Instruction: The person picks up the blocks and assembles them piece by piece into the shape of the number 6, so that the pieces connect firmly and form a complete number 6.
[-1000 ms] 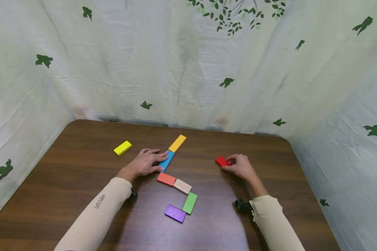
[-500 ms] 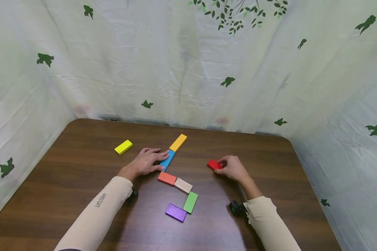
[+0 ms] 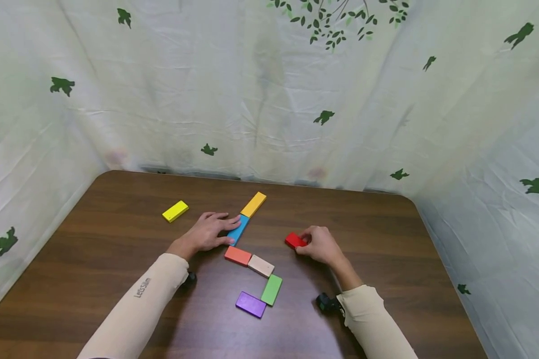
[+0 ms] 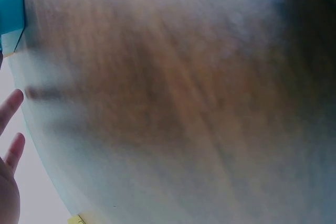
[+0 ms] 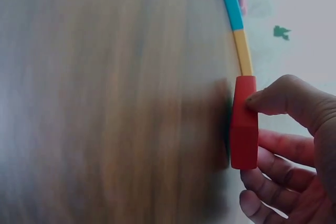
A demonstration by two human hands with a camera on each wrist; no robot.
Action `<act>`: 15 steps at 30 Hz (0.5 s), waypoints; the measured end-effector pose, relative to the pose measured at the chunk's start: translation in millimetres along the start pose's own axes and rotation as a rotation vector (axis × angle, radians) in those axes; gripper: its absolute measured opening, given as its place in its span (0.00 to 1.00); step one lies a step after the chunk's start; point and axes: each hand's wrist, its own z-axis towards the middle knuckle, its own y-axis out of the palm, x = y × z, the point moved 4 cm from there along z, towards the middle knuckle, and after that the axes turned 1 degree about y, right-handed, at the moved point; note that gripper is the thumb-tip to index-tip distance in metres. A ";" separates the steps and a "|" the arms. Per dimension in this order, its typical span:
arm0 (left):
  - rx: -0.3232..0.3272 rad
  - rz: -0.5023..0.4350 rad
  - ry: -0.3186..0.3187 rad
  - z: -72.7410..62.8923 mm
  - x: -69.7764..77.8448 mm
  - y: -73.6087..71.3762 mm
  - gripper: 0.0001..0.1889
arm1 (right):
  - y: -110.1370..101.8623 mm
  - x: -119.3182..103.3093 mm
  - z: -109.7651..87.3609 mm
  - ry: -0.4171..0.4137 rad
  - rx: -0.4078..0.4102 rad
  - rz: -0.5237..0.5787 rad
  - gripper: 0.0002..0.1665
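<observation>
My right hand (image 3: 321, 244) pinches a red rectangular block (image 3: 293, 240) between thumb and fingers, right of the row of blocks. In the right wrist view the thumb presses one face of the red block (image 5: 244, 142), which is over the table with a shadow beside it. My left hand (image 3: 206, 232) rests with fingers stretched out on a blue block (image 3: 240, 230), its thumb close to the near end. An orange-yellow block (image 3: 253, 204) continues from the blue one's far end. Below, a coral block (image 3: 238, 256) lies end to end with a beige block (image 3: 261, 266).
A green block (image 3: 271, 290) and a purple block (image 3: 251, 304) carry the zigzag row toward the near side. One yellow block (image 3: 175, 211) lies apart at the left. Behind the brown table (image 3: 368, 214) hangs a pale curtain (image 3: 269, 99) with green leaf prints.
My right hand has moved left and slightly nearer with the red block, toward the row. The left hand stays on the blue block, and the other blocks lie as before.
</observation>
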 end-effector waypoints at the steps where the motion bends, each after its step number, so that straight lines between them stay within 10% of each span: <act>1: -0.001 0.002 -0.001 -0.2 -0.2 0.3 0.33 | 0.0 -2.4 -0.7 -0.003 0.007 0.005 0.15; 15: 0.003 0.006 -0.010 1.7 -2.1 1.8 0.34 | 8.3 -60.6 -18.6 -0.136 0.017 0.114 0.16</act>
